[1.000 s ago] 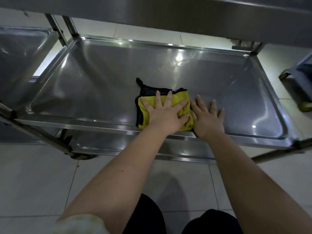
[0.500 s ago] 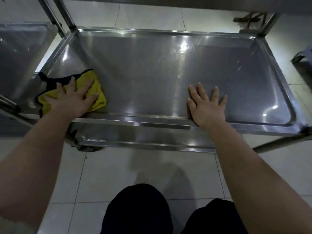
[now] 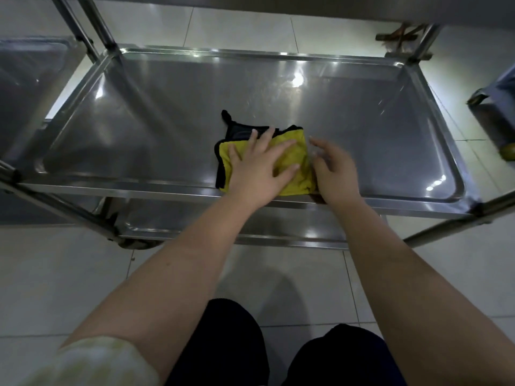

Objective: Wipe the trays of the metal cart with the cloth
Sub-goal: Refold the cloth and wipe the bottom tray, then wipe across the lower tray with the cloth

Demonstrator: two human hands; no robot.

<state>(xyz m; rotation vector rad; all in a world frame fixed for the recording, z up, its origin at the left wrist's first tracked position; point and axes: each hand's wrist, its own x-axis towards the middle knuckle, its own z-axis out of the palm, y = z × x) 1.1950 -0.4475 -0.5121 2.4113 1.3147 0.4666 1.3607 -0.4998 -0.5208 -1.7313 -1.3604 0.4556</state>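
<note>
A folded yellow cloth with black edging (image 3: 296,160) lies on the middle tray (image 3: 167,112) of the metal cart, near its front rim. My left hand (image 3: 259,168) presses flat on the cloth with fingers spread. My right hand (image 3: 334,168) is just to the cloth's right, fingers loosely bent and slightly blurred, at the cloth's right edge. Whether it touches the cloth is unclear.
A lower tray (image 3: 278,229) shows beneath the front rim, and the top shelf runs along the upper edge of the view. A second metal cart (image 3: 25,87) stands at the left. A dark object (image 3: 496,112) sits on the tiled floor at the right.
My left hand slid the cloth from the tray's left end back to the middle. My right hand lifted off the tray surface and moved beside the cloth.
</note>
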